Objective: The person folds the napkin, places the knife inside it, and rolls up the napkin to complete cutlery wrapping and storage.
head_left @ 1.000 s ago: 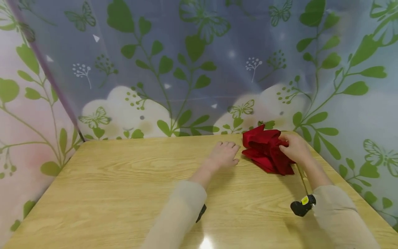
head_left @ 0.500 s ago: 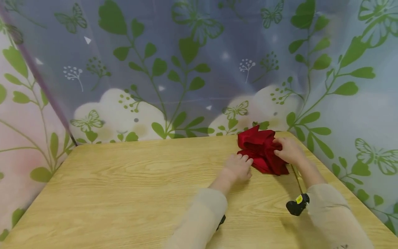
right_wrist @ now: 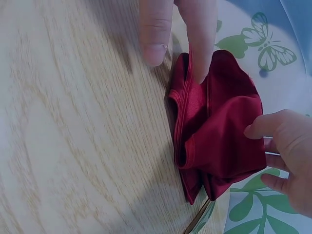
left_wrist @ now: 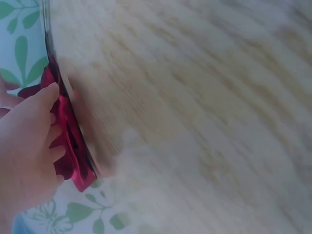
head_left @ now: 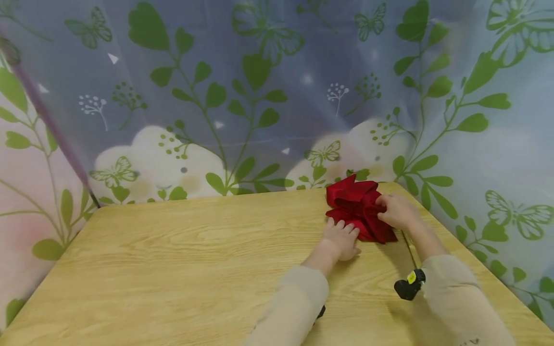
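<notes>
A dark red, shiny piece of cloth [head_left: 352, 192] stands up in loose folds at the far right of the table. My right hand [head_left: 398, 211] holds its right side; in the right wrist view one finger [right_wrist: 200, 53] reaches into a fold, with the thumb [right_wrist: 155, 51] on the other side of a cloth layer. On the near left side, my left hand [head_left: 341, 239] touches the cloth's lower edge with spread, fairly straight fingers. In the left wrist view, the left hand [left_wrist: 27, 141] covers part of the cloth [left_wrist: 73, 146].
The wood-grain table [head_left: 173, 259] stretches to the left and towards me. A curtain [head_left: 259, 96] printed with leaves and butterflies hangs behind the table and along its sides. A black wrist camera [head_left: 409, 286] hangs under my right forearm.
My left hand has moved right and slightly nearer, from beside the cloth onto its near left edge. The right hand stays at the cloth's right side. The head view has turned slightly right.
</notes>
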The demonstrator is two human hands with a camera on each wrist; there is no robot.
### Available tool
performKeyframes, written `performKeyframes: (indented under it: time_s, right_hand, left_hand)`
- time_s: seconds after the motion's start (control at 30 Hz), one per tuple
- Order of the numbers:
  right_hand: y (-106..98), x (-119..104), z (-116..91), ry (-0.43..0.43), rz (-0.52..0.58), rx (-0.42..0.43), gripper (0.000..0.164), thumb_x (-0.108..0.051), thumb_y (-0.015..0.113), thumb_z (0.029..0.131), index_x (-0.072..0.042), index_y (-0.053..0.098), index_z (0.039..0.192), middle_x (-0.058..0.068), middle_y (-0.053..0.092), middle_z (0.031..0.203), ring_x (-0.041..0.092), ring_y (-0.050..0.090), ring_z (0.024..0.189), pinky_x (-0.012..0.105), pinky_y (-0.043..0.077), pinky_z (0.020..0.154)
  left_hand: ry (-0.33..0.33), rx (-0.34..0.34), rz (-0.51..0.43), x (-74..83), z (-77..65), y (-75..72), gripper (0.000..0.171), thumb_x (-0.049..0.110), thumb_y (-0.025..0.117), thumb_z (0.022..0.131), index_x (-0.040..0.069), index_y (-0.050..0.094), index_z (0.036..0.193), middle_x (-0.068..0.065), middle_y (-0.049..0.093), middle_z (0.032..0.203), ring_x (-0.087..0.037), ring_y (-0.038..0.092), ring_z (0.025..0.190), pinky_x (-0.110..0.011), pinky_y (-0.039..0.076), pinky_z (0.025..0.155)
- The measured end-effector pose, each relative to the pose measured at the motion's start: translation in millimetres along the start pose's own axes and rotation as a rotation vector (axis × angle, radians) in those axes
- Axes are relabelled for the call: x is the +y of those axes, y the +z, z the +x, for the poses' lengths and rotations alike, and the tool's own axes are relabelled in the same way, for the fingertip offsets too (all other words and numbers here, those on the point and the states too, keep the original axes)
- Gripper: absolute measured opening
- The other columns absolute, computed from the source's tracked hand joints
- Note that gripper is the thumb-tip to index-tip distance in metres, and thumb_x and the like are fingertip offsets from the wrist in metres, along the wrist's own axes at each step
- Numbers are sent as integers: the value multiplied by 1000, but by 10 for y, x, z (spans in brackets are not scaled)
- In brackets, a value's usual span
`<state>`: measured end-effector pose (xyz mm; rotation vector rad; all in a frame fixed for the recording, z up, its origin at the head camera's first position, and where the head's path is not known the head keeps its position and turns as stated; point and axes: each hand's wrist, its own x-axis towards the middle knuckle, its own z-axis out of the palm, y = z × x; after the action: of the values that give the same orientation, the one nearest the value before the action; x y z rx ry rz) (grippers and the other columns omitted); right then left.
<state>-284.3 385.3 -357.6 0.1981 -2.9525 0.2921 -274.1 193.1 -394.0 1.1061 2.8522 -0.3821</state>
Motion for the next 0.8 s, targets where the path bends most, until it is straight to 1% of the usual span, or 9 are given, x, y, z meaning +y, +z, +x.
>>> performKeyframes:
  time_s: [0.17, 0.23, 0.3, 0.4, 0.57, 0.7, 0.8]
  right_hand:
    - [3, 10, 15, -35, 7, -32, 27, -7, 63, 74, 6, 61, 97, 16, 61, 85, 32, 57, 79, 46, 45, 71]
    - [17, 15, 19, -47, 5, -46, 24, -5, 63, 73, 5, 61, 95, 13, 62, 81, 29, 57, 76, 44, 45, 68]
    - [27, 21, 15, -48, -7, -40, 21, -3, 63, 73, 4, 62, 93, 12, 62, 80, 29, 57, 75, 43, 45, 68]
    - [68, 8, 7, -43, -29, -18, 18, -1, 62, 72, 2, 63, 90, 14, 61, 83, 32, 57, 78, 44, 45, 69]
    - [84, 2, 7, -20, -39, 3, 8, 0, 62, 75, 1, 61, 83, 16, 58, 82, 34, 56, 78, 45, 45, 68]
    - [63, -7, 31, -11, -25, 12, 4, -1, 62, 76, -1, 60, 79, 14, 59, 79, 32, 57, 75, 45, 45, 65]
    - [37, -37, 55, -9, -17, 29, 4, -2, 61, 76, -1, 59, 79, 12, 60, 78, 30, 57, 73, 45, 44, 64]
  left_hand:
    - [-5, 0, -2, 34, 33, -3, 60, 60, 36, 91, 34, 27, 145, 17, 26, 147, -11, 20, 137, -38, 12, 109]
    - [-6, -1, -4, 45, 45, 2, 60, 60, 37, 91, 34, 28, 145, 18, 28, 146, -11, 21, 136, -38, 13, 109]
    - [-5, -6, -1, 59, 55, 6, 60, 60, 37, 91, 34, 30, 144, 18, 30, 145, -11, 22, 135, -38, 13, 109]
    - [-12, -11, 9, 75, 37, 35, 59, 61, 37, 90, 34, 32, 143, 18, 34, 143, -10, 25, 134, -37, 14, 108]
    - [-16, 8, 26, 95, 28, 39, 57, 61, 39, 89, 34, 39, 139, 17, 41, 138, -8, 31, 129, -38, 15, 106]
    - [1, 19, 40, 79, 46, 12, 45, 53, 45, 91, 33, 50, 131, 16, 47, 131, -7, 39, 123, -38, 18, 104]
    - [18, 31, 56, 52, 67, -5, 31, 42, 50, 92, 33, 59, 121, 14, 53, 123, -7, 46, 115, -35, 26, 98]
